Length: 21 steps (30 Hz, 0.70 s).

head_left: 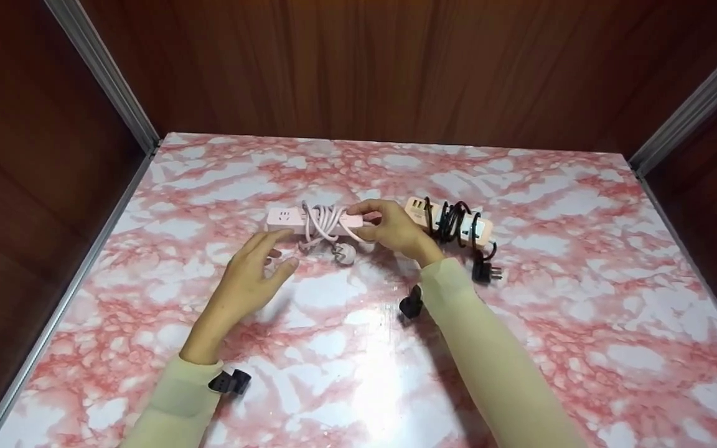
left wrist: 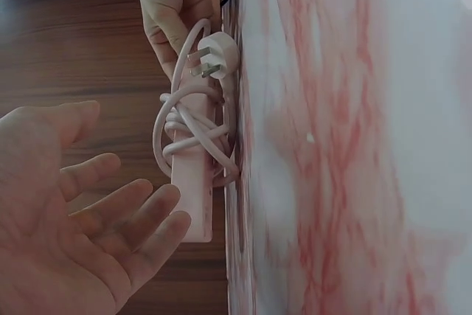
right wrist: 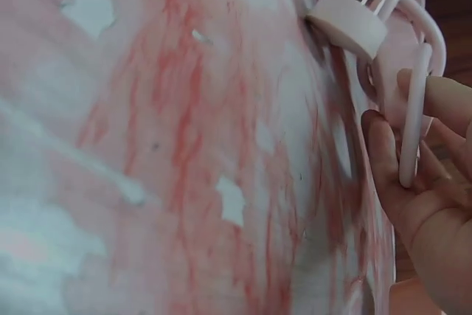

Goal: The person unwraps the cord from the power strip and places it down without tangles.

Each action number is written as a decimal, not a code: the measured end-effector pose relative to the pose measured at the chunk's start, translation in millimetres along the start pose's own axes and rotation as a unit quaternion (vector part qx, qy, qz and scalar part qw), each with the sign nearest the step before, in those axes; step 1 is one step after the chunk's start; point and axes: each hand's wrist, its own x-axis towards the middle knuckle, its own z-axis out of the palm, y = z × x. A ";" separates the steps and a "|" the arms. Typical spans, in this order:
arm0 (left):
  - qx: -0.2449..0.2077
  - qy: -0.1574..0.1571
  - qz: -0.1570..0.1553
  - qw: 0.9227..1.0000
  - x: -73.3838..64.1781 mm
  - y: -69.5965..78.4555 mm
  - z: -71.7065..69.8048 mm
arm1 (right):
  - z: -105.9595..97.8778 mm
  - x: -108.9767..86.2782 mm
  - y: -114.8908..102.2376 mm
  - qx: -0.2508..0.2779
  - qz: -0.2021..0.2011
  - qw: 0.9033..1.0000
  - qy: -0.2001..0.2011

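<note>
Pink power strip is pinched at its right end by the right hand; near its left end, the left hand is held loosely spread. Steadiness is likely best kept with both ends supported, the wound cord unsnagged. Rightward on the desk, a peach strip is seen.

Pink cord around pink power strip, left grip beside, right grip at far end.
</note>
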 end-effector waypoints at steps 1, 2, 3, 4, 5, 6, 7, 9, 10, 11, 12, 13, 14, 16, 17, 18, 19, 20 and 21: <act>0.000 0.000 0.000 1.000 0.1 0.6 0.6 | 0.5 0.3 -0.1 0.009 0.003 1.000 0.000; 0.001 0.000 0.001 1.000 0.3 1.3 1.1 | 1.1 0.9 0.0 0.019 0.006 1.000 0.000; 0.001 -0.001 0.003 1.000 0.4 1.6 1.5 | 1.7 1.4 -0.2 0.029 0.008 1.000 0.001; 0.001 -0.001 0.003 1.000 0.3 1.9 1.9 | 2.2 1.9 -0.5 0.040 0.008 0.999 0.002; 0.002 -0.001 0.002 1.000 0.0 1.9 2.1 | 2.9 2.6 -1.0 0.054 0.007 0.999 0.003; 0.001 -0.001 0.002 1.000 -0.4 1.9 2.1 | 3.6 3.1 -1.9 0.065 0.007 0.998 0.004; 0.000 -0.001 0.001 1.000 -0.8 1.9 2.3 | 4.4 3.6 -2.3 0.077 0.006 0.997 0.006; 0.000 -0.001 0.001 1.000 -2.0 1.4 2.5 | 6.0 5.2 -3.2 0.089 0.003 0.996 0.007; 0.000 0.000 0.000 1.000 -2.4 1.2 2.7 | 6.9 5.9 -3.8 0.092 0.000 0.996 0.007; 0.000 0.000 0.001 1.000 -2.8 1.0 2.9 | 7.7 6.5 -4.2 0.091 -0.003 0.996 0.007; -0.002 0.001 0.003 1.000 -3.0 0.9 3.2 | 8.4 7.0 -4.4 0.089 -0.005 0.996 0.007; -0.002 0.002 0.005 1.000 -3.0 0.7 3.6 | 9.1 7.6 -4.3 0.086 -0.006 0.996 0.006; -0.002 0.002 0.008 1.000 -3.0 0.6 3.9 | 9.5 8.0 -4.0 0.082 -0.008 0.997 0.006; -0.003 0.004 0.010 1.000 -2.6 0.9 4.4 | 10.1 8.8 -2.8 0.079 -0.009 0.997 0.007; -0.004 0.004 0.009 1.000 -2.4 1.3 4.5 | 10.4 9.0 -2.6 0.082 -0.009 0.997 0.009; -0.003 0.003 0.008 1.000 -2.3 1.8 4.6 | 10.7 9.4 -2.0 0.086 -0.008 0.996 0.012; -0.002 0.002 0.006 1.000 -2.2 2.6 4.6 | 11.0 9.8 -1.6 0.089 -0.007 0.996 0.016; -0.002 0.000 0.004 1.000 -2.1 3.2 4.4 | 11.4 10.2 -1.4 0.091 -0.007 0.996 0.021; -0.002 -0.002 0.000 1.000 -2.0 4.1 4.4 | 11.9 10.7 -1.4 0.093 -0.006 0.995 0.028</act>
